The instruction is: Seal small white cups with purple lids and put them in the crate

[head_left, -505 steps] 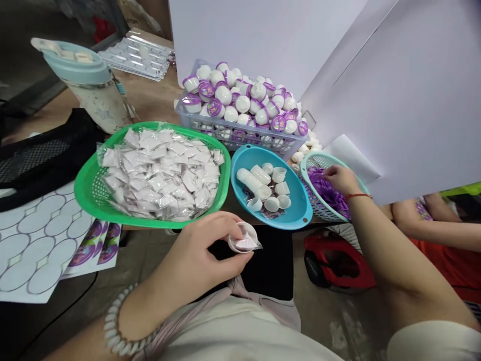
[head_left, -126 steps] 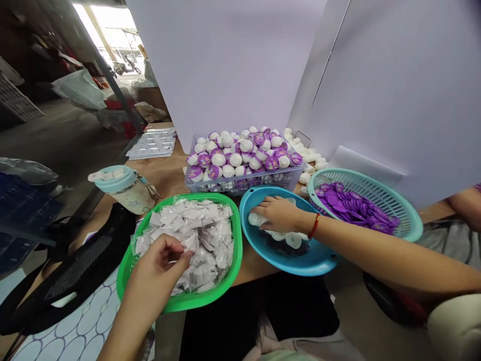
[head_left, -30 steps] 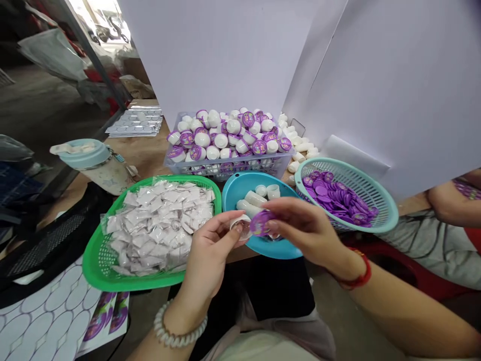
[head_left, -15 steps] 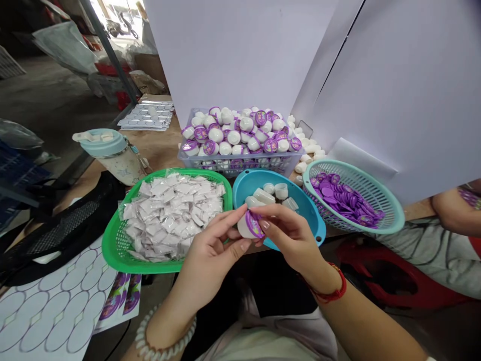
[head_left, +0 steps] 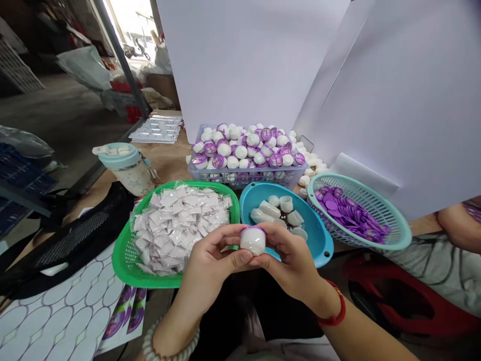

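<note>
Between my two hands is a small white tub (head_left: 253,241) with a purple lid, its white base turned toward me and the lid facing away. My left hand (head_left: 216,258) grips its left side with thumb and fingers. On the other side, my right hand (head_left: 286,258) pinches it too, thumb near the base and fingers by the lid rim. Just behind sits a blue basin (head_left: 319,238) with several white tubs. To its left, a green basket (head_left: 120,260) is heaped with small clear-wrapped white packets (head_left: 180,220). Purple lids (head_left: 347,215) fill part of a mint basket (head_left: 400,233) at right.
A lilac crate (head_left: 225,175) of lidded tubs stands at the back against white boards (head_left: 244,60). A lidded cup (head_left: 130,170), a black mesh bag (head_left: 82,230) and printed sheets (head_left: 56,316) are at left. Another person's arm (head_left: 458,225) shows at far right.
My hands have tipped the tub, so its white base now faces me instead of the purple lid's printed top. The whole view has shifted slightly, with the baskets lower and further right.
</note>
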A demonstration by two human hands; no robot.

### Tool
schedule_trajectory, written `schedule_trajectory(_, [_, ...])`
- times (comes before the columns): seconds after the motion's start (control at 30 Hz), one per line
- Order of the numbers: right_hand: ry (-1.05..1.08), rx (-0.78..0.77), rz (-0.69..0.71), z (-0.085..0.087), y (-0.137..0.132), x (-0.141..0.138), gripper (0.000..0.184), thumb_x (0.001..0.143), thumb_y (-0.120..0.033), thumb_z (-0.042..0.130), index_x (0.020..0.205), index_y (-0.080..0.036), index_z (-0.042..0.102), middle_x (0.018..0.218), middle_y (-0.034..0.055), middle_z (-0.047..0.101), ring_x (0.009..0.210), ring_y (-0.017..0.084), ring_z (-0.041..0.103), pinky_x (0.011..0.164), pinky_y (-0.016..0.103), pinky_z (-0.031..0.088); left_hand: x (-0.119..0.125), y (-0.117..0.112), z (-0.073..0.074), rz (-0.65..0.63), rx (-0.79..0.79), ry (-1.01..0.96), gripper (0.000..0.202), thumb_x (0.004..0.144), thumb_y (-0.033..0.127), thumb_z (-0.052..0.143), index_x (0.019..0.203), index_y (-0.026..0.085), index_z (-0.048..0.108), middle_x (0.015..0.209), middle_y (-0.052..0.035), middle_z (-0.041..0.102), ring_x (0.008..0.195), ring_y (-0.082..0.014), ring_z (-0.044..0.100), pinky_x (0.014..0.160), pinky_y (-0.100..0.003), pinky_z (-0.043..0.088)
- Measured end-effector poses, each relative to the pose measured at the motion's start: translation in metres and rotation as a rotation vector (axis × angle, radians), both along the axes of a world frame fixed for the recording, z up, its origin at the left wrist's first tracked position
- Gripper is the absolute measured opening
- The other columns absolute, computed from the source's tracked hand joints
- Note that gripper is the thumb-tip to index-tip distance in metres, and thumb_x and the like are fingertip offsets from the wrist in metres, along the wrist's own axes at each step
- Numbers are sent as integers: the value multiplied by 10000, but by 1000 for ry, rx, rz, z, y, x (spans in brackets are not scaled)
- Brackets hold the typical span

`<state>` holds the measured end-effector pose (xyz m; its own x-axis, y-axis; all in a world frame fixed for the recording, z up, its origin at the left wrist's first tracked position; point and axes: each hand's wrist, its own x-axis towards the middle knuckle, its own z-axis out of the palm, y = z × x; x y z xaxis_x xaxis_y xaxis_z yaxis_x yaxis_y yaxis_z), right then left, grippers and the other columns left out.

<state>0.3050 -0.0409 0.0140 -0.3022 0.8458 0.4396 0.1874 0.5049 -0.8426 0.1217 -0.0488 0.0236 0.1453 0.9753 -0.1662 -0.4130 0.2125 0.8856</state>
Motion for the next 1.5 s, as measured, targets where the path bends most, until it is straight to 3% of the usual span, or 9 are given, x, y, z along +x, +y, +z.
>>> schedule_trajectory(0.27, [-78, 120, 19, 10, 4, -4, 275, 1017, -300, 674, 1288, -268, 637, 978, 47, 767, 830, 212, 740, 734, 306, 628, -1, -3, -1, 153, 139, 257, 295, 753, 365, 938, 1016, 250, 867, 895, -46, 830, 808, -184, 764, 740, -225, 639])
schedule_trajectory(0.57, [-228, 297, 15, 18, 6, -5, 424, 987, -233, 674, 1390, -307, 565, 1019, 47, 792, 835, 234, 760, 714, 347, 632, -1, -11, 15, 62, -74, -217, 315, 701, 243, 983, 957, 231, 802, 907, 9, 800, 731, -133, 770, 718, -237, 677])
schedule_trajectory(0.73, [-266, 330, 28, 20, 4, -8, 384, 1000, -242, 651, 1366, -308, 555, 1021, 61, 780, 826, 241, 749, 702, 366, 623, -7, -7, 15, 10, -178, -392, 316, 644, 233, 1016, 885, 207, 813, 826, -2, 794, 720, -158, 776, 679, -288, 703])
schedule_trajectory(0.93, [-280, 363, 30, 23, -1, -10, 366, 1041, -334, 633, 1395, -324, 541, 972, 56, 780, 760, 230, 741, 648, 329, 607, -7, -11, 15, 13, -192, -401, 342, 594, 254, 1047, 821, 193, 798, 737, -3, 777, 628, -127, 724, 598, -232, 660])
schedule_trajectory(1.07, [-225, 342, 34, 20, 1, -14, 396, 1028, -340, 667, 1406, -326, 552, 928, 27, 779, 723, 206, 735, 631, 291, 594, 0, -16, 10, 157, -113, -263, 365, 686, 424, 1001, 888, 206, 790, 786, 8, 758, 662, -110, 703, 604, -186, 615])
schedule_trajectory(1.13, [-253, 274, 49, 17, 12, -17, 370, 1000, -314, 714, 1355, -308, 609, 951, 20, 792, 756, 195, 745, 672, 282, 602, -2, -13, 8, 223, -47, -97, 399, 769, 549, 915, 965, 225, 793, 947, -33, 792, 770, -160, 740, 675, -243, 639])
schedule_trajectory(1.2, [-300, 235, 20, 14, 35, -20, 342, 979, -293, 738, 1312, -283, 660, 1062, 41, 807, 880, 212, 767, 791, 317, 624, -11, -6, 7, 291, 54, 136, 447, 839, 626, 820, 1096, 260, 800, 1207, -83, 781, 1025, -251, 762, 876, -350, 650])
schedule_trajectory(1.33, [-292, 297, -203, 20, 110, -22, 372, 957, -254, 695, 1328, -238, 693, 1221, 104, 744, 1095, 265, 732, 963, 430, 609, -47, 2, 3, 493, 197, 510, 512, 908, 620, 736, 1330, 331, 726, 1600, -104, 557, 1529, -380, 459, 1221, -563, 425])
schedule_trajectory(1.5, [-467, 295, -373, 57, 190, -12, 526, 886, -209, 686, 1410, -167, 662, 1215, 143, 738, 1059, 281, 704, 988, 437, 587, -100, -13, -14, 596, 212, 726, 534, 909, 625, 709, 1353, 330, 689, 1609, -113, 549, 1551, -408, 418, 1300, -643, 263])
